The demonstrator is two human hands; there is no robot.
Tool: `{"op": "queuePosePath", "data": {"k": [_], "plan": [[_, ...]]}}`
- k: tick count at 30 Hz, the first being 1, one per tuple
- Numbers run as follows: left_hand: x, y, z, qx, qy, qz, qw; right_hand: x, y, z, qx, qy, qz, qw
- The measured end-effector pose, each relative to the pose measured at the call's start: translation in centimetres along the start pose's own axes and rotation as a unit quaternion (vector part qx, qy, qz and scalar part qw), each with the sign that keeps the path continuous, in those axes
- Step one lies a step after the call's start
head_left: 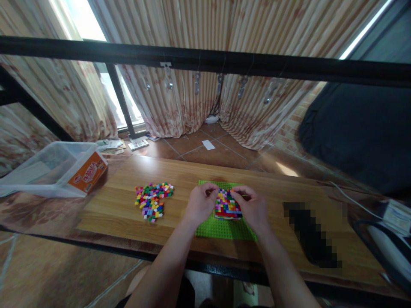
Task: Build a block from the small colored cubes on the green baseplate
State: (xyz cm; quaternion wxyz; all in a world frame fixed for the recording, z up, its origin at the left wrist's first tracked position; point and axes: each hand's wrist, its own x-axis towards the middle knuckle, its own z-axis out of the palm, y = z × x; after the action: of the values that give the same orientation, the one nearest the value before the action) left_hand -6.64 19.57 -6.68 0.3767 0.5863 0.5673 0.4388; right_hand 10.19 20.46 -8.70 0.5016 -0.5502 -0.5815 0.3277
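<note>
A block of small multicoloured toy bricks [227, 206] sits on a green studded baseplate [208, 229] on the wooden board. My left hand [202, 203] is closed at the block's far left corner, thumb and index finger touching its edge. Across from it, my right hand [253, 207] pinches at the far right corner, where a speck of orange shows by the fingertips. Whether either hand also holds a loose brick is too small to tell. Loose toy bricks [150, 201] in many colours lie in a spread pile left of the baseplate.
A clear plastic bin [61, 188] with an orange label stands at the left. On the right lies a dark pixelated object [313, 235]. A black bar [205, 60] with hanging clips crosses in front of the curtains [192, 25]. A white cable [353, 199] runs at the right.
</note>
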Motion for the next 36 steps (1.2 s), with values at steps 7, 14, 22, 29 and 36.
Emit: {"op": "queuePosePath", "data": {"k": [7, 14, 22, 29, 36], "plan": [[0.0, 0.1, -0.2, 0.033, -0.002, -0.011, 0.999, -0.1, 0.0, -0.1, -0.081, -0.015, -0.078, 0.994], [0.1, -0.3, -0.2, 0.056, 0.006, -0.009, 0.998, -0.2, 0.5, 0.1, -0.121, -0.002, -0.104, 0.987], [0.1, -0.2, -0.3, 0.069, 0.004, -0.012, 0.998, -0.1, 0.8, 0.4, -0.145, -0.005, -0.118, 0.982], [0.1, -0.4, -0.3, 0.064, 0.003, -0.015, 0.998, -0.2, 1.1, 0.8, -0.146, -0.004, -0.115, 0.983], [0.1, -0.2, -0.4, 0.068, 0.004, -0.014, 0.998, 0.0, 1.0, 0.4, -0.089, 0.001, -0.070, 0.994]]}}
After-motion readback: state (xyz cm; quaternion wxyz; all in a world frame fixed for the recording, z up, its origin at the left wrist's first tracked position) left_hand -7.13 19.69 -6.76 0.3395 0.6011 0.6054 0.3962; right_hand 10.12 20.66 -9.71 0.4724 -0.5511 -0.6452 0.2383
